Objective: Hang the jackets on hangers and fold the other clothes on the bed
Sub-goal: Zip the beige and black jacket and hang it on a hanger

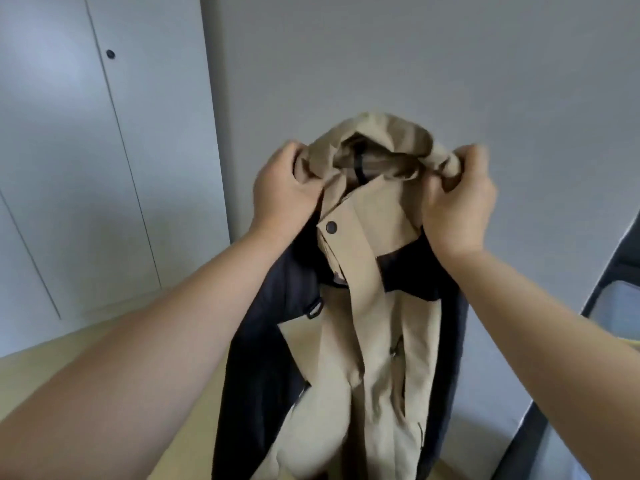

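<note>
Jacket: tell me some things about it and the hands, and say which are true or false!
1. The left hand and right hand both grip the jacket up by its hood. True.
2. The jacket is bright red. False: it is tan with dark panels.
3. The jacket lies flat on a bed. False: it hangs down from the two hands.
4. A dark round snap shows on the jacket's front. True.
5. The cupboard doors stand wide open. False: they are shut.
</note>
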`<state>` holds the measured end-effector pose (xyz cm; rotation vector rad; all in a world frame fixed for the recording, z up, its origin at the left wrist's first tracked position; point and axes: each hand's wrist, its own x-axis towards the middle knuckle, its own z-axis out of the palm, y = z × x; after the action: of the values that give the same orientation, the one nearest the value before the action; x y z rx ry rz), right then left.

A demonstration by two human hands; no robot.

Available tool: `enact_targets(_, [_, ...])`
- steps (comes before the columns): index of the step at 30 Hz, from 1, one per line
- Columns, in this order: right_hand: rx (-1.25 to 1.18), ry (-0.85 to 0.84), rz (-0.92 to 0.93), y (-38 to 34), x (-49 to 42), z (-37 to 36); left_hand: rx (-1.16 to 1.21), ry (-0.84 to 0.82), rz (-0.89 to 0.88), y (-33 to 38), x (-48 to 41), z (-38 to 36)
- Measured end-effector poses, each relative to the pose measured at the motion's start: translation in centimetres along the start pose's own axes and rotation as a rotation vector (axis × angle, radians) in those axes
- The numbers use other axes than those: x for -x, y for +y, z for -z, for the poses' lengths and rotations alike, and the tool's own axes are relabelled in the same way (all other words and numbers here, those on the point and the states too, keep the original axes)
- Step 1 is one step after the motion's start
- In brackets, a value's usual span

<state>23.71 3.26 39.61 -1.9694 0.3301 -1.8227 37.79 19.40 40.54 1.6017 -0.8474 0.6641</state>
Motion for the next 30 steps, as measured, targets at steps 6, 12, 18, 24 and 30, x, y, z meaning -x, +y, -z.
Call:
enact_targets(6, [0.665, -0.861, -0.199, 4.5, 2.7, 1.3, -0.749, -0.916, 0.022, -4.0, 4.2, 1.0])
enact_targets(12, [-0.004, -0.676, -0.466, 4.0, 1.7, 2.2, -0.529, -0.527, -0.149, -4.5, 3.8, 1.3])
enact_targets(18, [-0.417, -0.631, -0.73, 1.7, 1.3, 1.8, 0.001, -0.094, 0.074, -3.5, 5.6, 2.3])
enact_targets(24, [-0.643, -0.603, -0.97, 1.1, 1.0, 1.7, -0.263, -0.499, -0.078, -1.6, 5.9, 0.3])
enact_targets(30, [-0.061, -0.773, -0.716, 2.3, 0.3, 3.9, -0.096, -0.504, 0.206, -0.4, 3.9, -0.5])
